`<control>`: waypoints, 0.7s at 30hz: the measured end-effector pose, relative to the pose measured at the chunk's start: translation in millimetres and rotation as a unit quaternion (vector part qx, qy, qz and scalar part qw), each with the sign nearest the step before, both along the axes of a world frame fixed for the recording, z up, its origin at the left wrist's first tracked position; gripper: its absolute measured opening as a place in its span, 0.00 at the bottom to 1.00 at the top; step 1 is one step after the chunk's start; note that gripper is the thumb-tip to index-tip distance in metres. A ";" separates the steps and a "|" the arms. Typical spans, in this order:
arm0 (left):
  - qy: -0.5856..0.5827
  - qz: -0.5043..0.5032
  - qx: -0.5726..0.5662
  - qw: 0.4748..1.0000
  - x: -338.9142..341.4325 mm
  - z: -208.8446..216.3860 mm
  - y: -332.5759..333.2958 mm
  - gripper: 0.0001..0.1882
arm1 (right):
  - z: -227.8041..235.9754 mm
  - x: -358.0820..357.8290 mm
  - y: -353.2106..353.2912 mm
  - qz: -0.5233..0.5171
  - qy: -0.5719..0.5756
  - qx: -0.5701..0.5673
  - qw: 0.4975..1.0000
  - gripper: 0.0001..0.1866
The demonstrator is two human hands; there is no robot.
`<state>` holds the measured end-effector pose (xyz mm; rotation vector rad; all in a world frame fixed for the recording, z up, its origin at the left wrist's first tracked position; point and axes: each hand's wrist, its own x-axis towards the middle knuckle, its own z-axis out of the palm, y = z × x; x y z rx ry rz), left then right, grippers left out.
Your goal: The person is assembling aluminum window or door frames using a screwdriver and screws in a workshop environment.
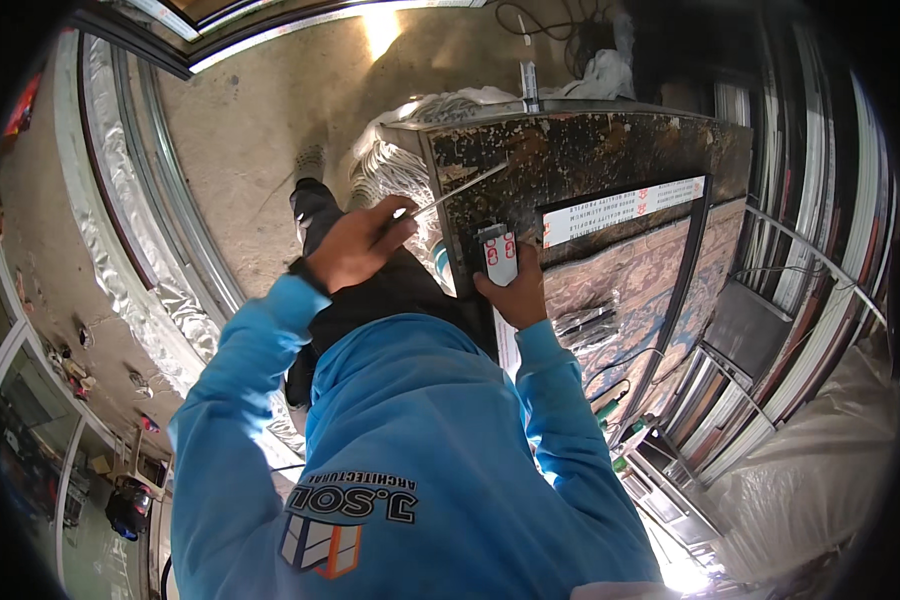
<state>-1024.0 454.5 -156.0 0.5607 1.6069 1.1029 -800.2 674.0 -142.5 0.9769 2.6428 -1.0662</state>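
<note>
My left hand (360, 245) is closed round one end of a thin metal rod (460, 190). The rod slants up to the right over the corner of a worn dark bench top (590, 140); its held end is hidden in the fingers. In my right hand (518, 292) is a short piece of aluminium profile (500, 262), with white printed film on its face and a dark end. The thumb and fingers grip its two sides at the bench's near left edge.
A long dark profile with white film (625, 208) lies on the bench, beside a patterned carpet-like cover (630, 270). A bundle of white strands (390, 175) hangs at the bench's left. Long profiles (800, 250) are stacked at right; more lie on the left floor.
</note>
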 end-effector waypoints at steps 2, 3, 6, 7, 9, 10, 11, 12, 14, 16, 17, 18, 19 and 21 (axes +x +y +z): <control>0.079 0.002 0.074 0.994 1.4 -5.6 -31.0 0.18 | 7.7 -1.9 -1.4 -0.002 -0.005 -0.024 1.000 0.36; 0.073 0.007 0.074 0.995 7.0 -3.8 -45.3 0.18 | 11.6 -3.3 2.3 0.000 -0.025 -0.043 0.999 0.36; 0.010 -0.008 0.045 0.999 18.5 9.0 -69.1 0.16 | 13.6 -3.5 10.4 -0.017 -0.056 -0.085 0.995 0.37; 0.020 -0.024 0.052 0.998 24.3 7.6 -73.7 0.16 | 15.7 -7.3 11.6 -0.008 -0.075 -0.088 0.993 0.38; 0.032 -0.048 0.047 0.997 32.2 3.5 -77.8 0.16 | 19.5 -14.6 11.3 0.007 -0.099 -0.089 0.991 0.39; 0.028 -0.043 0.048 0.998 33.6 3.2 -76.7 0.16 | 23.9 -19.5 10.6 0.004 -0.099 -0.097 0.990 0.39; 0.049 -0.046 0.054 0.996 34.7 2.8 -75.7 0.16 | 26.0 -22.2 10.2 0.002 -0.099 -0.104 0.990 0.39; 0.072 -0.049 0.061 0.994 35.8 2.4 -76.3 0.16 | 24.0 -20.3 10.8 0.006 -0.103 -0.103 0.989 0.39; 0.065 -0.039 0.065 0.995 37.2 0.0 -78.5 0.17 | 18.7 -16.0 12.8 -0.024 -0.084 -0.147 0.985 0.38; 0.059 -0.030 0.069 0.995 37.9 -1.0 -80.0 0.17 | 16.4 -13.7 14.6 -0.029 -0.093 -0.144 0.985 0.38; 0.064 -0.028 0.066 0.995 37.8 -0.9 -80.0 0.16 | 16.2 -13.3 14.7 -0.037 -0.101 -0.144 0.984 0.39; 0.069 -0.026 0.063 0.995 38.6 -0.7 -79.8 0.15 | 15.0 -11.2 15.1 -0.036 -0.102 -0.142 0.984 0.39; 0.070 -0.025 0.065 0.995 40.8 0.0 -78.8 0.15 | 12.9 -9.6 16.2 -0.057 -0.101 -0.164 0.980 0.39; -0.027 0.041 0.035 0.998 49.0 1.2 -73.2 0.13 | 9.2 -6.4 19.4 -0.078 -0.098 -0.185 0.975 0.39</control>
